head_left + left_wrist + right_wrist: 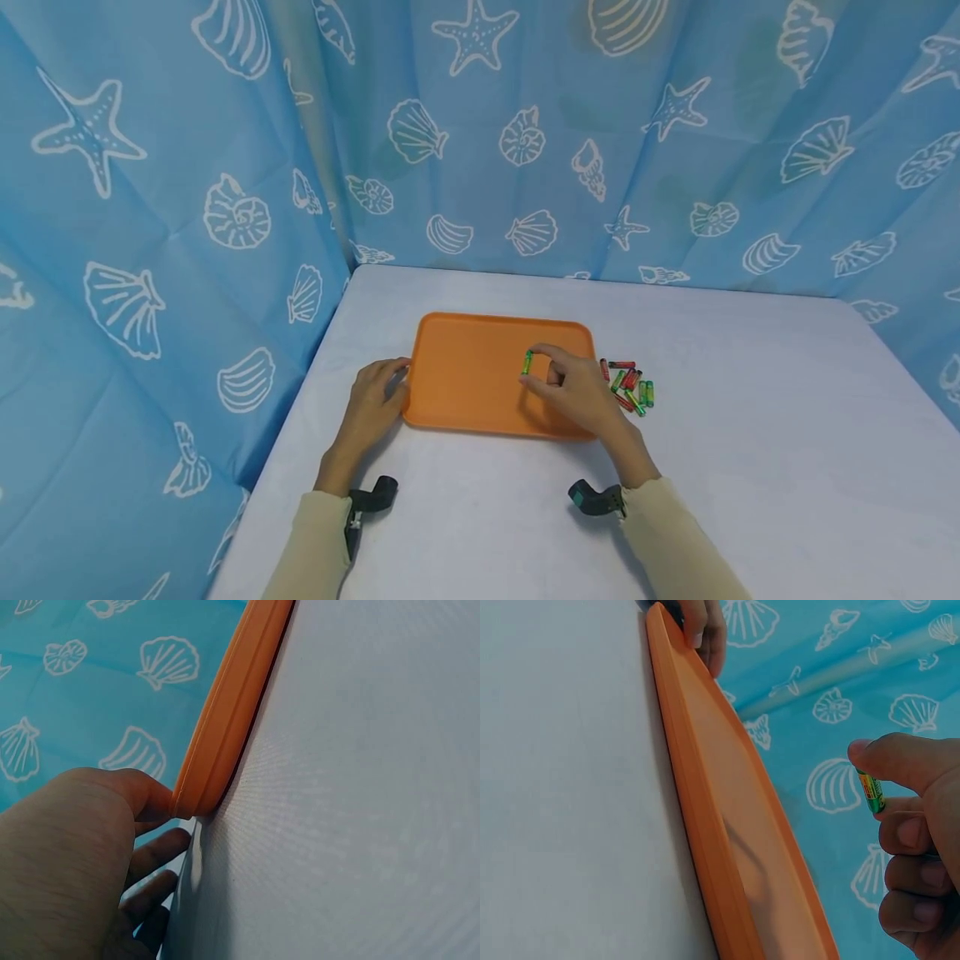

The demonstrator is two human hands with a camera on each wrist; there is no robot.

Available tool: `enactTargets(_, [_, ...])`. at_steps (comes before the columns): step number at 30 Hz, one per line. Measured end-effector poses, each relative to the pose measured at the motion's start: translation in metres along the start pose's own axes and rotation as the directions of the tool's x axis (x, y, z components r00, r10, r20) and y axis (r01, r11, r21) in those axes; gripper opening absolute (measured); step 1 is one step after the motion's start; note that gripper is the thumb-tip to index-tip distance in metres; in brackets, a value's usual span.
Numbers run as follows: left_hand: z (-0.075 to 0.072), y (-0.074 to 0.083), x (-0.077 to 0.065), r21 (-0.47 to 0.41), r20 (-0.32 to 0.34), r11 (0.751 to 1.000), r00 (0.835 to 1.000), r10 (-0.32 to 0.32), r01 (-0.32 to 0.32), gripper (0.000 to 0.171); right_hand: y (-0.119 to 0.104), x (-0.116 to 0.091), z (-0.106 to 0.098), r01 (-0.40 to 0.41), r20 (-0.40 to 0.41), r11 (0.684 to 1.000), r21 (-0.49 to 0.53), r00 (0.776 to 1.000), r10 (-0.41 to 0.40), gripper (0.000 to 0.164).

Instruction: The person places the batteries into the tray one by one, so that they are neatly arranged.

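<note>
Sleeves (309, 542) are lying at six o'clock; right hand (583, 390) is pinching a battery (527, 363), likely light, rigid, best held by its ends, above the tray's (465, 367) three-o'clock half; left hand (371, 400) is touching its nine-o'clock side.

No words, brands or numbers can be read for you in any view. The green battery (527, 363) you hold over the orange tray (465, 367) bears a printed label (868, 782) with a yellow and red patch, its lettering too small to make out. On the loose red and green batteries (630, 380) just right of the tray, any markings are likewise too tiny for you to read.
</note>
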State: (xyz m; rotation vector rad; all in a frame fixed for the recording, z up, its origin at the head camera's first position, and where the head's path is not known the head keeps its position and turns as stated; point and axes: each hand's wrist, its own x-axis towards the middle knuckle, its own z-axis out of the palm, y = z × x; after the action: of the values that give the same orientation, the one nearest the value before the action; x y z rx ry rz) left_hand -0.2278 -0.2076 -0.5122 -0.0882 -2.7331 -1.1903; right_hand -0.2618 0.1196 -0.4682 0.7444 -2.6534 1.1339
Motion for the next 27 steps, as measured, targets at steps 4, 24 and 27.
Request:
enactTargets(4, [-0.001,0.001,0.001,-0.007,0.004,1.000,1.000,-0.003,0.003,0.041,-0.003,0.003,0.007,0.000,-0.001,1.000,-0.022,1.000,0.000,0.050])
enactTargets(24, [-0.001,0.002,-0.001,0.002,0.014,0.999,0.999,-0.032,0.032,0.041,-0.018,0.020,0.038,-0.006,0.081,1.000,0.010,0.997,0.005,0.052])
enactTargets(27, [-0.001,0.003,-0.001,0.001,0.014,0.999,0.999,-0.036,0.036,0.041,-0.021,0.023,0.041,-0.026,0.096,1.000,0.007,0.995,0.025,0.053])
